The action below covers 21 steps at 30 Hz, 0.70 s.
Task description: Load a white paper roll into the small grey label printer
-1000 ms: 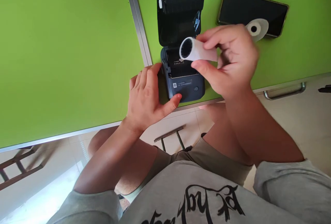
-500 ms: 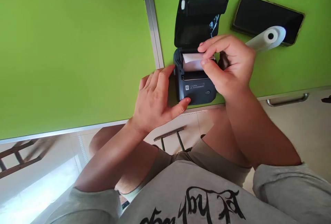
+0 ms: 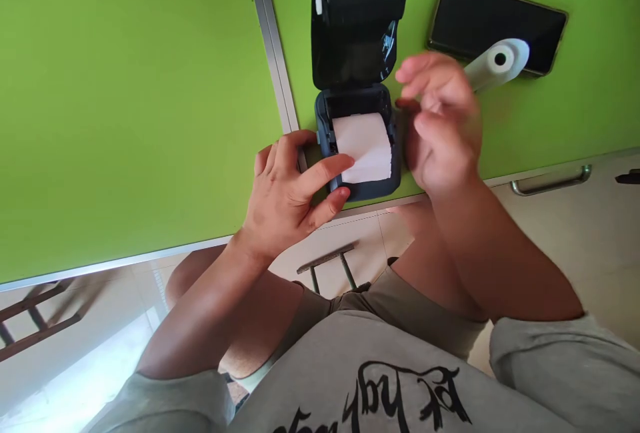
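- A small dark printer point(image 3: 375, 190) sits on a green tabletop point(image 3: 125, 99), close to the near edge, with its black lid point(image 3: 357, 36) swung open toward the far side.
- White paper point(image 3: 370, 139) lies in the printer's open bay; its loose end reaches over the near part of the body, with a slightly uneven edge.
- The left hand point(image 3: 280, 193) is spread on the left side of the printer: the index finger rests on the paper, the thumb lies at the near left corner, and the other fingers bend beside the left wall.
- The right hand point(image 3: 443, 129) is raised just right of the printer, fingers loosely curled and thumb parted from them, with nothing in its grasp; motion blur makes it hard to say whether a fingertip brushes the printer.
- Beyond the right hand, a white paper roll point(image 3: 493, 67) stands on end, its dark core facing up and its loose outer layer flaring right.
- A dark-screened phone point(image 3: 480, 16) lies flat on the far right, partly covered from this angle by the roll.
- A metal strip point(image 3: 270, 39) crosses the tabletop left of the printer.
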Motion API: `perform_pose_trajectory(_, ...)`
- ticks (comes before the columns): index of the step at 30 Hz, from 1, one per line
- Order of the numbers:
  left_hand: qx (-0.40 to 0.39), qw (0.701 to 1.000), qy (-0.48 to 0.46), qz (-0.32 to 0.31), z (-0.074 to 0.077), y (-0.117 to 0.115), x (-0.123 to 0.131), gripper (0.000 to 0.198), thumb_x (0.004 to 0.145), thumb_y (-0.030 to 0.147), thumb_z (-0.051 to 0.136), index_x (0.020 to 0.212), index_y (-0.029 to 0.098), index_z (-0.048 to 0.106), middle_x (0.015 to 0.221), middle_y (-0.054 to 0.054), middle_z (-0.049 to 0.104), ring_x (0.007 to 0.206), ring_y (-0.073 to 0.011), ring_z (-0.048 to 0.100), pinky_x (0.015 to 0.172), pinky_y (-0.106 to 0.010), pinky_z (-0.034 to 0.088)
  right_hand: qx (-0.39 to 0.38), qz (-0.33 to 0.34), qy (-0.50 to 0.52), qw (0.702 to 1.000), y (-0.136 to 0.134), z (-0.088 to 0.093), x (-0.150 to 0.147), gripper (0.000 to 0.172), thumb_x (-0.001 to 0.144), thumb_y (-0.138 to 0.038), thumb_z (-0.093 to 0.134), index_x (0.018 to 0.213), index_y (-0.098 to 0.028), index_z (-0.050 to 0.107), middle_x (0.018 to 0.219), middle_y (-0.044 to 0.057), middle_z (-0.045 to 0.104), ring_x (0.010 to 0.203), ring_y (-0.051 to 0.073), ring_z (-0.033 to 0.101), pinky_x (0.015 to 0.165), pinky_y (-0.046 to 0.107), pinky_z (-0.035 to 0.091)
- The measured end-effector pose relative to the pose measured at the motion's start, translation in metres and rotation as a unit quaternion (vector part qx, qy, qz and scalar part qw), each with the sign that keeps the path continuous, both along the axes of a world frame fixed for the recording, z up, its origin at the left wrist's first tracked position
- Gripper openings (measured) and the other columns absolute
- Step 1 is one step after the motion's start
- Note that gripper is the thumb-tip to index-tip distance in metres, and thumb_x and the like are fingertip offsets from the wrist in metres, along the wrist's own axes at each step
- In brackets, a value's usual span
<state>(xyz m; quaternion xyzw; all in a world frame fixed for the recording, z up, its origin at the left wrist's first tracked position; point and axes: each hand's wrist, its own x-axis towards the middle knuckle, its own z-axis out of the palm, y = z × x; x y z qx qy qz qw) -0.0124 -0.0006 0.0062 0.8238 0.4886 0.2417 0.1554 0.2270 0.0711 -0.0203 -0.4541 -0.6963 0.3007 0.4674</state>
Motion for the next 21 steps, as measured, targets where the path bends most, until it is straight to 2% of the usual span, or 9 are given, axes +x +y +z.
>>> perform_pose_trajectory(2, 0.006, 1.0, 0.007, -0.005, -0.001, 0.0, 0.0, 0.041, 0.106, 0.058, 0.041, 0.134, 0.038, 0.065, 0.131, -0.014, 0.056, 0.123, -0.0335, 0.058, 0.098, -0.052, 0.047, -0.008, 0.016, 0.073, 0.997, 0.007, -0.008, -0.003, 0.045, 0.084, -0.049, 0.053, 0.126, -0.033, 0.052, 0.151, 0.004, 0.055, 0.141, 0.026, 0.057, 0.113, 0.051, 0.054)
perform_pose_trajectory(4, 0.015, 1.0, 0.01, -0.006, -0.002, 0.001, 0.0, 0.041, 0.107, 0.057, 0.041, 0.134, 0.038, 0.065, 0.13, -0.015, 0.055, 0.123, -0.034, 0.058, 0.096, -0.053, 0.047, -0.006, 0.062, 0.106, 0.992, 0.01, -0.01, -0.007, 0.059, 0.083, -0.051, 0.056, 0.138, -0.035, 0.041, 0.158, 0.003, 0.051, 0.149, 0.025, 0.052, 0.123, 0.052, 0.047)
perform_pose_trajectory(6, 0.021, 1.0, 0.011, -0.004, -0.001, 0.001, 0.0, 0.041, 0.107, 0.057, 0.039, 0.133, 0.038, 0.065, 0.129, -0.015, 0.055, 0.122, -0.0343, 0.059, 0.094, -0.053, 0.048, -0.019, 0.09, 0.108, 0.99, 0.01, -0.006, -0.01, 0.063, 0.083, -0.053, 0.057, 0.141, -0.038, 0.036, 0.159, 0.001, 0.052, 0.155, 0.023, 0.046, 0.129, 0.051, 0.041)
perform_pose_trajectory(9, 0.018, 1.0, 0.015, -0.001, -0.001, 0.001, 0.0, 0.043, 0.107, 0.06, 0.037, 0.132, 0.039, 0.064, 0.128, -0.015, 0.055, 0.121, -0.0345, 0.059, 0.093, -0.054, 0.049, -0.046, 0.12, 0.105, 0.986, 0.011, -0.002, -0.009, 0.068, 0.084, -0.059, 0.057, 0.143, -0.04, 0.031, 0.163, -0.002, 0.049, 0.16, 0.022, 0.039, 0.13, 0.052, 0.04)
perform_pose_trajectory(11, 0.008, 1.0, 0.017, -0.001, 0.0, 0.001, 0.0, 0.043, 0.106, 0.061, 0.037, 0.132, 0.039, 0.063, 0.128, -0.015, 0.055, 0.121, -0.0351, 0.058, 0.094, -0.055, 0.049, -0.036, 0.116, 0.117, 0.986, 0.013, -0.004, -0.007, 0.077, 0.08, -0.071, 0.056, 0.145, -0.038, 0.029, 0.155, 0.002, 0.054, 0.151, 0.026, 0.049, 0.123, 0.05, 0.046)
perform_pose_trajectory(13, 0.001, 1.0, 0.019, -0.002, -0.001, 0.001, -0.001, 0.043, 0.106, 0.061, 0.037, 0.133, 0.039, 0.063, 0.129, -0.015, 0.055, 0.121, -0.0355, 0.058, 0.096, -0.056, 0.048, -0.018, 0.1, 0.137, 0.985, 0.015, -0.009, -0.005, 0.082, 0.077, -0.078, 0.054, 0.144, -0.038, 0.032, 0.137, 0.004, 0.061, 0.129, 0.028, 0.062, 0.109, 0.047, 0.055)
perform_pose_trajectory(15, 0.0, 1.0, 0.021, -0.003, -0.001, 0.001, -0.001, 0.043, 0.106, 0.061, 0.037, 0.133, 0.04, 0.063, 0.131, -0.014, 0.055, 0.121, -0.0356, 0.058, 0.096, -0.056, 0.048, -0.015, 0.088, 0.144, 0.986, 0.016, -0.011, -0.006, 0.078, 0.078, -0.08, 0.052, 0.141, -0.039, 0.036, 0.125, 0.004, 0.061, 0.116, 0.028, 0.065, 0.098, 0.045, 0.058)
perform_pose_trajectory(19, -0.001, 1.0, 0.005, 0.0, -0.001, 0.001, -0.001, 0.046, 0.106, 0.062, 0.037, 0.135, 0.037, 0.062, 0.131, -0.015, 0.057, 0.123, -0.0358, 0.06, 0.097, -0.054, 0.048, -0.012, 0.073, 0.093, 0.993, 0.009, -0.004, -0.01, 0.061, 0.087, -0.075, 0.053, 0.133, -0.036, 0.045, 0.131, 0.004, 0.061, 0.129, 0.027, 0.06, 0.108, 0.045, 0.054)
perform_pose_trajectory(21, -0.01, 1.0, -0.008, 0.002, 0.001, 0.001, 0.0, 0.052, 0.104, 0.064, 0.039, 0.143, 0.035, 0.057, 0.132, -0.015, 0.059, 0.125, -0.0367, 0.06, 0.098, -0.053, 0.047, 0.005, 0.075, 0.063, 0.995, 0.005, 0.002, -0.011, 0.05, 0.092, -0.067, 0.055, 0.129, -0.034, 0.051, 0.13, 0.003, 0.063, 0.126, 0.024, 0.062, 0.109, 0.043, 0.054)
